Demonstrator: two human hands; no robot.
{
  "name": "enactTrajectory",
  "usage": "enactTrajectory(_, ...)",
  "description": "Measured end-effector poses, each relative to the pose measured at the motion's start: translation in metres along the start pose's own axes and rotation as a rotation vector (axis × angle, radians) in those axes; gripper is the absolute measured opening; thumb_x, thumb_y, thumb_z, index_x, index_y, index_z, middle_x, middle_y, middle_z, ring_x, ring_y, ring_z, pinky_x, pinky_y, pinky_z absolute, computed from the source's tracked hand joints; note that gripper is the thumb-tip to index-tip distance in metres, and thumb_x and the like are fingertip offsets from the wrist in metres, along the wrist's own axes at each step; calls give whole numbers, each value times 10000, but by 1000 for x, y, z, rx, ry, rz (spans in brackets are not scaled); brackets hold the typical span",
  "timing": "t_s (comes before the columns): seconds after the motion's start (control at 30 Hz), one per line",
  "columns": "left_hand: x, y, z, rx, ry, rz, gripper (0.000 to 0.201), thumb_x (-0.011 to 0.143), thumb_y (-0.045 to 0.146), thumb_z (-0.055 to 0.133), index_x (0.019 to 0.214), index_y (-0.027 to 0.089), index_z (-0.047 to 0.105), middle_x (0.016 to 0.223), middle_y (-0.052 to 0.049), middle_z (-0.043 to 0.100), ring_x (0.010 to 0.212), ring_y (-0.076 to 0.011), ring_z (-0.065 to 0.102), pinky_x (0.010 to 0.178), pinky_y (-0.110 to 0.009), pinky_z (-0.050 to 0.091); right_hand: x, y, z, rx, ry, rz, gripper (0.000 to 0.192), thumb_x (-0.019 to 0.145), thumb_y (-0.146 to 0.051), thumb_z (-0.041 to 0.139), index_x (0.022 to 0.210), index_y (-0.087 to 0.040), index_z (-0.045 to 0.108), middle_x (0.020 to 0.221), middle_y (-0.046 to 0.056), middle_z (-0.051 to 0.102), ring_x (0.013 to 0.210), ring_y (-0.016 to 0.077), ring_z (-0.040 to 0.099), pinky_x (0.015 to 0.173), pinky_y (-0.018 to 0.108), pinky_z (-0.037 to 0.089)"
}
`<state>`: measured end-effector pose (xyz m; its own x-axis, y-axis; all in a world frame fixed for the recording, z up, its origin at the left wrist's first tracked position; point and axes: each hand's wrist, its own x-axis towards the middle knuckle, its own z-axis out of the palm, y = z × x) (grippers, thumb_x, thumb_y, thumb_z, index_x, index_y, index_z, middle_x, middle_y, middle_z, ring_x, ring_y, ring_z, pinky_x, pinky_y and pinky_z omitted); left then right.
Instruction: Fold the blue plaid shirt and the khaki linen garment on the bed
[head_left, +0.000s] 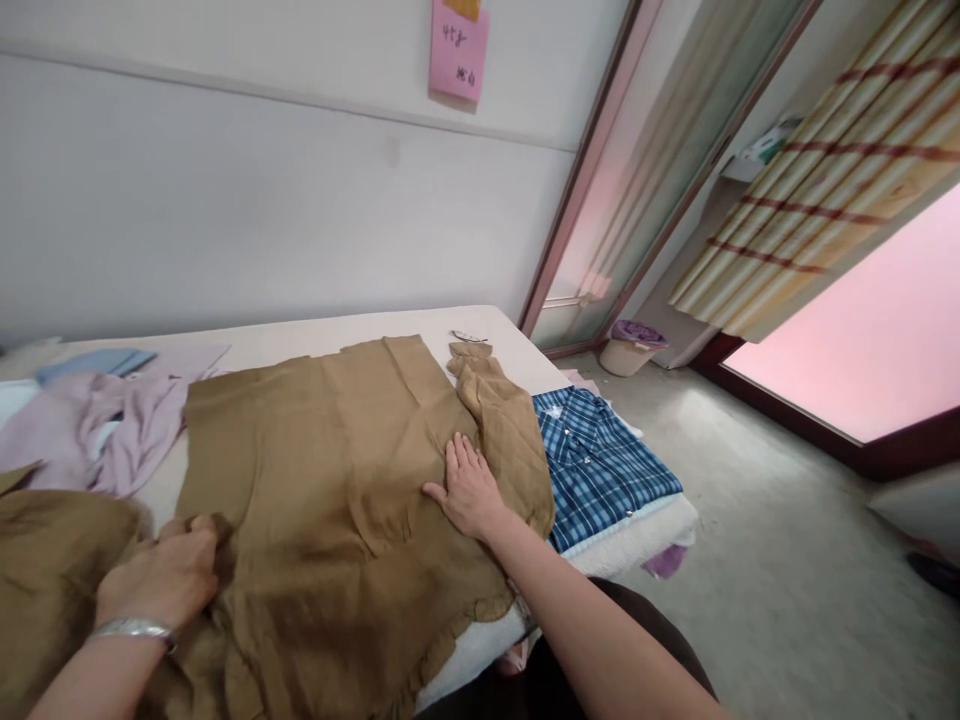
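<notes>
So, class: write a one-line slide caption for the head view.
Left hand grips a brown garment on the bed; right hand lies flat on it.

Left hand sits low at the near left, back of the hand facing up, fingers curled inward into a closed grasp with the knuckles forward. A metal bracelet circles the left wrist; the forearm enters from the bottom left corner. Right hand lies flat, palm down, fingers extended and held close together, thumb spread to the left. Right forearm runs bare and straight from the bottom edge, angled up and leftward to the wrist.
</notes>
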<state>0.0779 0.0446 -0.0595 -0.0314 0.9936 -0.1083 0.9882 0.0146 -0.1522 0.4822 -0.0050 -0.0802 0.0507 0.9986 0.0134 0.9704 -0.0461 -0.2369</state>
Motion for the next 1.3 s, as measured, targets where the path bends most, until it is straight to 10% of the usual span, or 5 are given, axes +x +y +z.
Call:
enactTrajectory(0.27, 9, 29, 14, 32, 370, 284, 456, 899, 252, 320, 1238, 57, 554, 1453, -257, 458, 1309, -328, 494, 1033, -424, 430, -3, -8, 11, -38, 78, -50, 879, 969, -683, 367, 1577, -53, 282, 1650, 174, 137, 1534, 295, 78, 1228, 461, 128)
enactTrajectory(0.53, 37, 32, 19, 26, 234, 19, 471, 956, 347, 292, 1050, 44, 641, 1198, -293, 613, 1140, -398, 593, 958, -516, 451, -5, -3, 26, -42, 103, -60, 837, 981, -690, 298, 1587, -114, 292, 1663, 120, 128, 1535, 282, 78, 1230, 464, 115)
enactTrajectory(0.7, 116, 66, -20, -161, 288, 243, 506, 1003, 374, 228, 1164, 91, 615, 1453, -231, 494, 1387, -314, 435, 1127, -451, 361, -4, -2, 29, -38, 116, -61, 812, 984, -685, 295, 1588, -143, 299, 1669, 93, 109, 1536, 278, 70, 1229, 471, 132)
enactTrajectory(0.9, 197, 39, -2, -238, 173, -26, 712, 990, 554, 181, 1499, 114, 414, 1604, -250, 278, 1469, -455, 249, 1083, -731, 250, -4, 0, 28, -36, 111, -61, 805, 979, -676, 329, 1588, -151, 304, 1665, 84, 131, 1534, 278, 96, 1230, 482, 160)
enactTrajectory(1.3, 220, 49, 11, -242, 226, 32, 756, 968, 599, 208, 1549, 138, 358, 1651, -175, 206, 1501, -425, 165, 1141, -714, 140, -3, -3, 20, -34, 80, -49, 803, 981, -679, 323, 1592, -160, 293, 1666, 75, 114, 1537, 273, 81, 1234, 491, 161)
